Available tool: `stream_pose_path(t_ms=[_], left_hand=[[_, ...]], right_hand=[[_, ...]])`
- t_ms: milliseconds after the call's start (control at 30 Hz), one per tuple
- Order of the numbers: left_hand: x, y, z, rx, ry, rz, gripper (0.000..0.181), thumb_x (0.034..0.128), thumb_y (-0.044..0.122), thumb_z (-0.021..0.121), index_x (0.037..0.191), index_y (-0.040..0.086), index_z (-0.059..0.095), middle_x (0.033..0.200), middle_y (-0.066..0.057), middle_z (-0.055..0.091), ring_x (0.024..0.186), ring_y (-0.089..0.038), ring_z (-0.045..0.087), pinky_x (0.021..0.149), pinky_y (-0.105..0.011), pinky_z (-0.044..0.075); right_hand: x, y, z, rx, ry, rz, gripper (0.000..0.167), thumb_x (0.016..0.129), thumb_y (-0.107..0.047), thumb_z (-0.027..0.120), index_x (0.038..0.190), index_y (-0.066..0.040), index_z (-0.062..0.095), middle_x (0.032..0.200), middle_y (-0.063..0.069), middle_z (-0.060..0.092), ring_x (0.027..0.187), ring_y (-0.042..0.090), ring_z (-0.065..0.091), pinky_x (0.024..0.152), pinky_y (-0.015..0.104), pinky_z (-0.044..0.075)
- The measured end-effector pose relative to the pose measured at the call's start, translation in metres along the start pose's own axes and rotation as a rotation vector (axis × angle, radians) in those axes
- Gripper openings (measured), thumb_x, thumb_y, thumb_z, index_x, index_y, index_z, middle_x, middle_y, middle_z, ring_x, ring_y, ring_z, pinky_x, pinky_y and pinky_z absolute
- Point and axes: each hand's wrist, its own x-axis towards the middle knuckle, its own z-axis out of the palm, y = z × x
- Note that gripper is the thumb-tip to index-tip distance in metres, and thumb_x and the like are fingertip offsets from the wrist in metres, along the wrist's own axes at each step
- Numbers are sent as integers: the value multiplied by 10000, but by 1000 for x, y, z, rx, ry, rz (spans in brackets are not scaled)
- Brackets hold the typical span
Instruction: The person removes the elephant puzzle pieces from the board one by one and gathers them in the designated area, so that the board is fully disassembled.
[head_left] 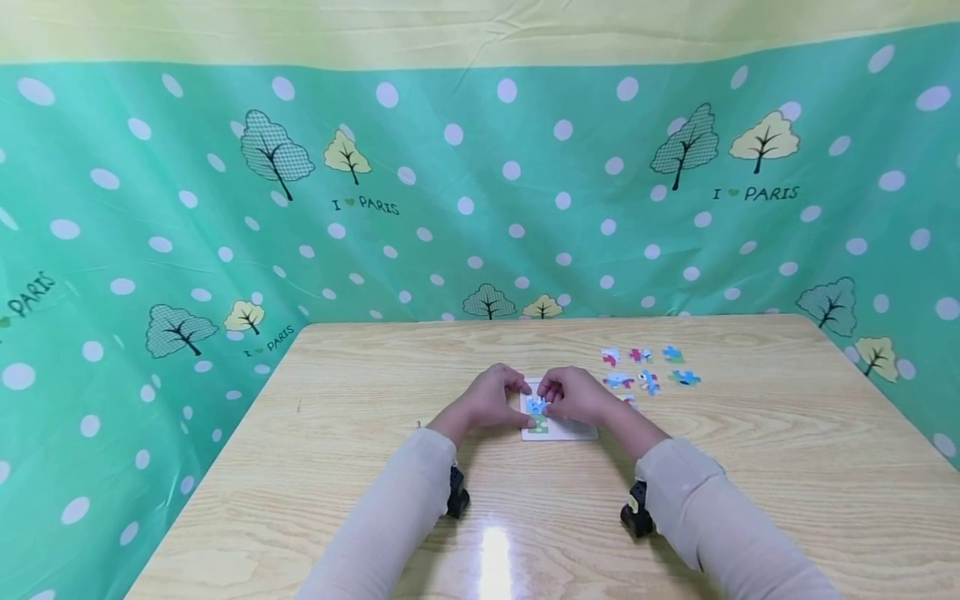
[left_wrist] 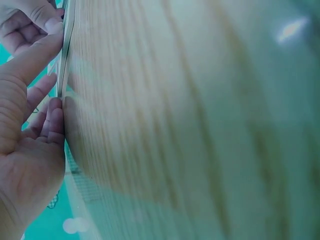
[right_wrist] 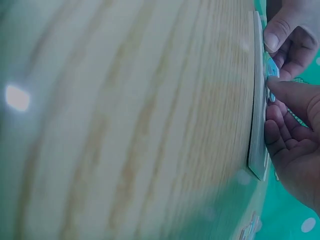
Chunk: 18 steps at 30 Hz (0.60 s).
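A flat white puzzle board (head_left: 573, 430) lies on the table between the hands. On its left part sit a green puzzle piece (head_left: 537, 426) and, above that, a blue puzzle piece (head_left: 536, 405). My left hand (head_left: 491, 398) holds the board's left side, its thumb over the green piece and its fingers by the far left corner. With thumb and fingers my right hand (head_left: 576, 395) pinches the blue piece, which shows slightly raised at the thumb tip in the right wrist view (right_wrist: 272, 69). The fingers partly hide the pieces.
Several loose puzzle pieces lie to the right behind the right hand, among them a blue-green one (head_left: 686, 377) and a pink-white one (head_left: 611, 356). One more piece (head_left: 629, 402) is partly hidden by the right hand. A dotted green curtain (head_left: 420, 267) hangs behind the wooden table (head_left: 360, 400).
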Motion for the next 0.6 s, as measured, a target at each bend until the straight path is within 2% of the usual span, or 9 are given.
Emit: stream_pose_path(t_ms=[233, 400, 600], left_hand=[[-1, -1, 1, -12, 6, 8, 402, 738, 211, 967, 1057, 90, 754, 1184, -46, 603, 1126, -213, 562, 1071, -378, 448], [0, -1, 1, -1, -3, -2, 411, 746, 219, 963, 1082, 97, 759, 1208, -45, 597, 1148, -211, 559, 1087, -368, 440], [1, -2, 2, -5, -8, -15, 417, 746, 222, 962, 1091, 103, 761, 1207, -42, 591, 1136, -205, 556, 1082, -367, 442]], right_hand=[[0, 4, -1, 58, 27, -33, 112, 911, 54, 722, 968, -34, 683, 884, 42, 637, 834, 168, 583, 781, 310, 517], [-1, 7, -3, 129, 37, -11, 82, 921, 53, 710, 964, -15, 694, 881, 51, 648, 813, 170, 585, 723, 292, 512], [-1, 9, -2, 143, 53, 8, 73, 933, 46, 707, 977, -13, 703, 888, 52, 653, 823, 174, 587, 755, 302, 509]])
